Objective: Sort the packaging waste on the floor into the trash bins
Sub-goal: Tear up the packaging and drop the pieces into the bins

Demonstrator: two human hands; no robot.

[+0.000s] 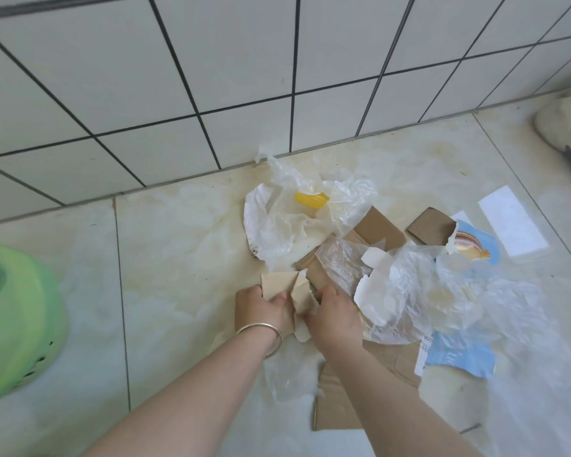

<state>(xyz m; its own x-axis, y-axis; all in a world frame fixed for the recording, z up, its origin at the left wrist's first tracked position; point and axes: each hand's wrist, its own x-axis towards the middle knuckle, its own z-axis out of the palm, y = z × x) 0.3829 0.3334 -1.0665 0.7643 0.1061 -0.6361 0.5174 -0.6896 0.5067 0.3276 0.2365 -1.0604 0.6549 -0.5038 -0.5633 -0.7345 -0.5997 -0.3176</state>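
Pale floor tiles (178, 258) below a white tiled wall (211, 61) are strewn with packaging waste. Torn brown cardboard pieces (284, 285) at the pile's near edge are grasped by the left hand (261, 308) and right hand (335, 313). Cardboard should be gathered free of plastic film (409, 282) before the green bin (17, 311) is approached.

Single head view, looking steeply down, close over floor (165, 291) by tiled wall (211, 61)
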